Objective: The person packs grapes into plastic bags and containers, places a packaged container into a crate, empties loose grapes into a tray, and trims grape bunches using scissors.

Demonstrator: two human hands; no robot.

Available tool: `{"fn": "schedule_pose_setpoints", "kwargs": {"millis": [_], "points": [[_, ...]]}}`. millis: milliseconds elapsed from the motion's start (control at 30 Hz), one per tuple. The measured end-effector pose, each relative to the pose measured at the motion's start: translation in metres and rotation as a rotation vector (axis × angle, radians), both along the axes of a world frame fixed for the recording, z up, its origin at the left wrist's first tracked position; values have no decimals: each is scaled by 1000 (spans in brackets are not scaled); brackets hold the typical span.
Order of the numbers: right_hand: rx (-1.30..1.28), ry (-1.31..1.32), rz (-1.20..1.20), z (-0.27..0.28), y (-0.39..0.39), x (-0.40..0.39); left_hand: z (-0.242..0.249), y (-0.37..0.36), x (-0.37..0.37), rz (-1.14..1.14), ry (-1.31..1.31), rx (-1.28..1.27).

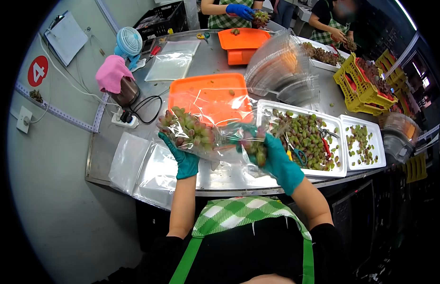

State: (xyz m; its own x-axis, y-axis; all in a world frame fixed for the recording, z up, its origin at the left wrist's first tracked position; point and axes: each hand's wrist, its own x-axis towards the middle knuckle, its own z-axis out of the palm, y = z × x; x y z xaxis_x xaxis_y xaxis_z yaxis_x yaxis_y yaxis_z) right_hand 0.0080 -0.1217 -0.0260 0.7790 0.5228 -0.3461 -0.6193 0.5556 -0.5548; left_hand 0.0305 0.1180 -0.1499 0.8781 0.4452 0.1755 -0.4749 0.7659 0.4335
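Note:
My left hand (184, 161), in a teal glove, is closed around the lower left of a see-through plastic bag (221, 146). A bunch of green and reddish grapes (186, 128) fills that end of the bag. At the bag's other end is my right hand (280, 163), also gloved in teal, with its fingers wrapped round a smaller bunch of grapes (257, 150). Glare on the film blurs the right fingertips. The bag is held above the table's front part and overlaps an orange weighing scale (201, 87) behind it.
Right of my hands, a white tray (343, 163) holds loose grapes and scissors (300, 157); another white tray (381, 158) adjoins it. Flat plastic bags (127, 158) lie left. Clear clamshell boxes (281, 66) stand behind, near yellow crates (352, 92). Two people work across the table.

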Motion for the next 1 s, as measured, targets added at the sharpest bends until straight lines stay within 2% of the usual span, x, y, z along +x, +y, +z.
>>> {"fn": "schedule_pose_setpoints", "kwargs": {"millis": [67, 133, 167, 200, 233, 267, 300, 400, 433, 467, 533, 567, 633, 700, 800, 833, 900, 933, 1000], "points": [[20, 54, 206, -11, -2, -6, 7, -4, 0, 32, 30, -18], [-214, -56, 297, -2, -3, -14, -1, 1, -2, -21, 13, -56], [-160, -38, 265, -12, 0, -14, -5, 2, -4, -92, -22, -91], [-94, -122, 264, -45, 3, -3, -6, 3, -6, -164, -53, -125], [-153, -206, 264, -36, 4, 0, -8, -2, -5, -300, -223, -257], [-213, -292, 265, -21, 6, 7, -10, -7, -5, -337, -242, -279], [-34, -148, 201, -10, 13, 15, -7, -14, -6, -374, -260, -302], [-166, -436, 117, 22, 24, 18, 46, -58, -25, -182, 136, -42], [-236, -514, 136, 4, 26, 30, 42, -59, -28, -271, 141, -89], [-307, -591, 153, -15, 27, 42, 40, -63, -26, -210, 117, -76], [-280, -569, 93, -8, 36, 39, 41, -75, -23, -85, 69, -51], [-455, -527, 30, 1, 35, 36, 43, -77, -27, -74, 86, -15], [-870, -861, 94, -9, 37, 44, 42, -76, -29, -53, 124, 7], [-736, -599, 71, -9, 39, 43, 49, -78, -32, -49, 157, 27], [-1116, -1149, -136, -26, 53, 35, 24, -73, -20, 70, 134, 1], [-1141, -1204, 0, -25, 52, 36, 21, -71, -20, -68, -18, -40], [-1107, -1361, 48, -18, 49, 29, 21, -69, -23, -342, -326, -120], [-1089, -1438, 75, -6, 48, 22, 22, -69, -25, -362, -312, -127], [-692, -1043, 285, 30, 47, 3, 20, -69, -27, -316, -219, -142]]}}
